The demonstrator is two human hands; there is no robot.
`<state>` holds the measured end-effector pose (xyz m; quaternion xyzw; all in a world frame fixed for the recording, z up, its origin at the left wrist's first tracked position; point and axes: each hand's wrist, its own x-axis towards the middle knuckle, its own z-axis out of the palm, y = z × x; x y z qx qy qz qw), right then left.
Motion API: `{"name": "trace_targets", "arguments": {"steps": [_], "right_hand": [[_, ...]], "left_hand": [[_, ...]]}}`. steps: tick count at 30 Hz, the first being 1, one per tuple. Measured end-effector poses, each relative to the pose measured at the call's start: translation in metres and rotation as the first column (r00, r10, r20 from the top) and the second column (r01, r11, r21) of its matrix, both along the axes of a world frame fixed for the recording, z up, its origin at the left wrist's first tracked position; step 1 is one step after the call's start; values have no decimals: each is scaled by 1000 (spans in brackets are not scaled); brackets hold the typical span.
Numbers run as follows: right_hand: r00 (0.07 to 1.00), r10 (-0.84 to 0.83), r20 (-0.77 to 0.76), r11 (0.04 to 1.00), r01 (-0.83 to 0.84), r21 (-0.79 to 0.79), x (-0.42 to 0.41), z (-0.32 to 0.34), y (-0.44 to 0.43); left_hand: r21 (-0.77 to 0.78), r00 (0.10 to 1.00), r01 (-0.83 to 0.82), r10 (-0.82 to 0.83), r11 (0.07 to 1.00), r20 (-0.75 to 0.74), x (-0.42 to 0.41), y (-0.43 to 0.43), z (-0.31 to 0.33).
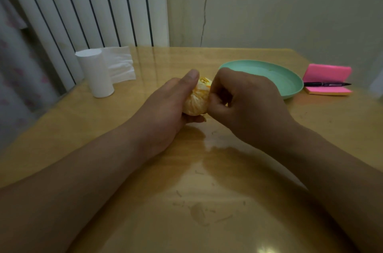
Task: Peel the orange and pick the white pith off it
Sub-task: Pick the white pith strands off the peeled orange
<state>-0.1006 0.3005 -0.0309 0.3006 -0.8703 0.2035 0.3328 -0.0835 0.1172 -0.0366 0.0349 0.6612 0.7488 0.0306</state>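
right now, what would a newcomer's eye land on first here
The two hands at the centre: the left hand grips a mostly peeled orange just above the table, while the right hand pinches at its right side. Behind them to the right lies a green plate, with bright pink notes and a black pen on them just past it. A white tissue roll stands at the far left.

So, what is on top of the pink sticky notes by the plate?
A black marker pen lies across the pink sticky notes. The strip of pad beneath the pen is covered, and no writing can be made out on the notes.
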Motion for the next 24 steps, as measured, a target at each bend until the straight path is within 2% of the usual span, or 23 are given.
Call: {"name": "trace_targets", "arguments": {"steps": [4,9,15,21,24], "right_hand": [[960,88,264,962,-13,-271,-4,-6,8],[912,197,360,932,-61,-356,-2,-8,4],[923,227,311,932,-112,-346,6,-9,-3],[919,241,312,910,-103,-402,10,-8,-7],[933,187,308,931,-67,-360,10,-8,-7]], "left_hand": [[232,994,44,-65,972,83,0,1,4],[410,980,85,-151,908,132,-1,-7,6],[441,986,87,-141,893,91,-3,-10,8],[365,993,55,-91,929,81,-5,-10,1],[331,997,39,-58,943,47,-5,-9,0]]}}
